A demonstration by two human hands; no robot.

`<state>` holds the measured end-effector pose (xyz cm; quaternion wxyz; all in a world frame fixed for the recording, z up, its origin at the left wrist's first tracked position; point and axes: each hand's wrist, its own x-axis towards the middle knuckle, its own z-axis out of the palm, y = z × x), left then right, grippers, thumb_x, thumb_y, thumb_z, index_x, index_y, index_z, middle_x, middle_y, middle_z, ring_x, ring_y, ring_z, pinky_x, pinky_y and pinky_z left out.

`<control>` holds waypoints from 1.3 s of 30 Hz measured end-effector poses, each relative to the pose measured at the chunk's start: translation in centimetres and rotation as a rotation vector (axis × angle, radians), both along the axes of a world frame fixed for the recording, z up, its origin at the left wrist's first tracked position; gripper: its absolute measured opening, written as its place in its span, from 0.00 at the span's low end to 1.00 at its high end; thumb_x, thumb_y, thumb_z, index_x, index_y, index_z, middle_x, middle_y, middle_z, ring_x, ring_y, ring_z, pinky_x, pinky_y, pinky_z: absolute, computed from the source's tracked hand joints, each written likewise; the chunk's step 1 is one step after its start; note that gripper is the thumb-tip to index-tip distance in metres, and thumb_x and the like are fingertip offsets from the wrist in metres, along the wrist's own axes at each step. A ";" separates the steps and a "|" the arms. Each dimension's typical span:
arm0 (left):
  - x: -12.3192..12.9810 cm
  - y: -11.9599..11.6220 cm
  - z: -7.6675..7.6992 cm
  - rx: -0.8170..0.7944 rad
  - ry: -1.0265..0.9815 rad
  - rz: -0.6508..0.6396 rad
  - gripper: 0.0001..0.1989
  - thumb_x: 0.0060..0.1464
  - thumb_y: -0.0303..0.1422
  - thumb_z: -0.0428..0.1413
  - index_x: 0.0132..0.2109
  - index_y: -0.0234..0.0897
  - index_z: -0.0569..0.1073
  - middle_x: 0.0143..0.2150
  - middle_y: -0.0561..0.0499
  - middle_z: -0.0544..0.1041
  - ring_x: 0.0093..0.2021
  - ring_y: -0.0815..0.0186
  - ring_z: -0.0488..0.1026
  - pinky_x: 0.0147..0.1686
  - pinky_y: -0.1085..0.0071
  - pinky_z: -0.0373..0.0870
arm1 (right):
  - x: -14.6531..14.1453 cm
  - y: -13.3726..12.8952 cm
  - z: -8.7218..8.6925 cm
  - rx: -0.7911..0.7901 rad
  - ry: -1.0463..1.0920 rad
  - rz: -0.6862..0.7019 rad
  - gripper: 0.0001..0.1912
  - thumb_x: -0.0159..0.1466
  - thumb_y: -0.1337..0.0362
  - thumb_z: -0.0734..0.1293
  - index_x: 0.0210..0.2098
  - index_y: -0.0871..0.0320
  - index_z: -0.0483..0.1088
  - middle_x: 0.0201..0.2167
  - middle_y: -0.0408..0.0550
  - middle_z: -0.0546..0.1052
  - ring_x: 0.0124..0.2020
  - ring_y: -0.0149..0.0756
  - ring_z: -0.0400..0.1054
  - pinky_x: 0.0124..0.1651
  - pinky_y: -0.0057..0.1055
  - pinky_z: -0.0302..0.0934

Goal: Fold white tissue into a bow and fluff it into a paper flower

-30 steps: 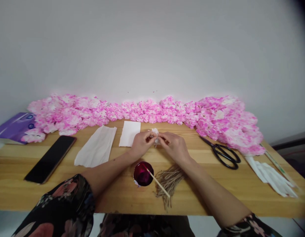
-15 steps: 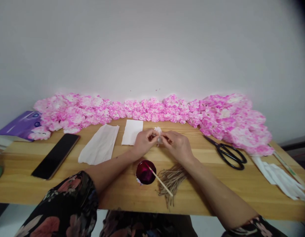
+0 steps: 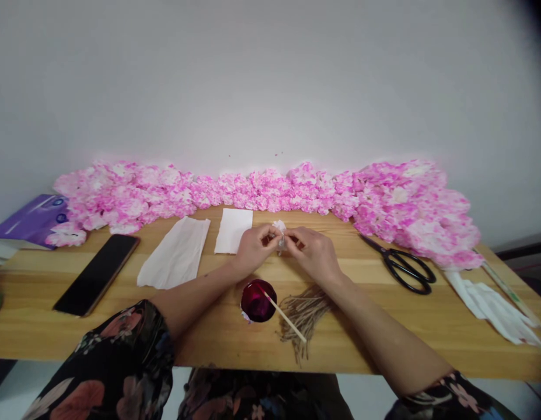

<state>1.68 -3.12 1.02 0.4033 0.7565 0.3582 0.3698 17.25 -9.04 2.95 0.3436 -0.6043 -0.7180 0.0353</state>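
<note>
Between my two hands is a small bunched piece of white tissue paper (image 3: 279, 225), gathered at its middle. My left hand (image 3: 255, 248) pinches it from the left with thumb and forefinger. From the right, my right hand (image 3: 312, 249) pinches at the same gathered spot; whether a thread or tie runs there is too small to tell. Just below the hands stands a small bowl of dark magenta liquid (image 3: 255, 303), a wooden stick (image 3: 285, 318) leaning out of it. A bundle of short brown twine pieces (image 3: 303, 318) lies under my right forearm.
Pink-and-white paper flowers (image 3: 270, 191) line the wall. Left on the wooden table (image 3: 200, 344) are a phone (image 3: 97, 274), a purple packet (image 3: 32, 221), a tissue sheet (image 3: 174, 254) and a white paper stack (image 3: 234, 230). Right are black scissors (image 3: 406, 268) and crumpled white tissue (image 3: 493, 309).
The view has shifted slightly. Both hands stay at the white tissue piece, with only small finger movements; the other things lie as before.
</note>
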 end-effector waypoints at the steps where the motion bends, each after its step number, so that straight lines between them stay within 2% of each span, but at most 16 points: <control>1: 0.0 0.0 0.0 -0.002 -0.003 -0.004 0.04 0.53 0.30 0.54 0.33 0.35 0.73 0.29 0.53 0.77 0.28 0.71 0.70 0.31 0.75 0.63 | 0.0 0.0 0.0 0.005 -0.001 -0.002 0.09 0.63 0.66 0.63 0.34 0.55 0.76 0.30 0.46 0.79 0.30 0.35 0.70 0.33 0.28 0.58; 12: 0.1 0.0 -0.4 -0.035 -0.054 -0.012 0.05 0.54 0.31 0.54 0.34 0.34 0.73 0.30 0.52 0.77 0.30 0.70 0.71 0.32 0.76 0.66 | 0.2 0.1 0.0 0.013 0.006 0.008 0.07 0.62 0.67 0.65 0.35 0.57 0.76 0.29 0.46 0.78 0.30 0.35 0.70 0.34 0.28 0.57; 23: 0.0 0.0 -0.1 0.005 -0.008 -0.018 0.05 0.55 0.30 0.54 0.33 0.35 0.74 0.29 0.52 0.77 0.30 0.70 0.71 0.33 0.75 0.65 | 0.0 -0.1 0.1 0.060 -0.099 0.006 0.09 0.64 0.67 0.63 0.31 0.56 0.75 0.29 0.47 0.78 0.30 0.36 0.69 0.33 0.29 0.57; 39: 0.2 0.3 -1.1 -0.101 -0.128 -0.055 0.07 0.55 0.33 0.54 0.34 0.34 0.73 0.30 0.51 0.77 0.30 0.70 0.73 0.34 0.75 0.69 | 0.1 0.1 0.2 0.029 -0.002 0.018 0.09 0.63 0.67 0.63 0.33 0.56 0.75 0.29 0.47 0.78 0.29 0.35 0.70 0.33 0.29 0.58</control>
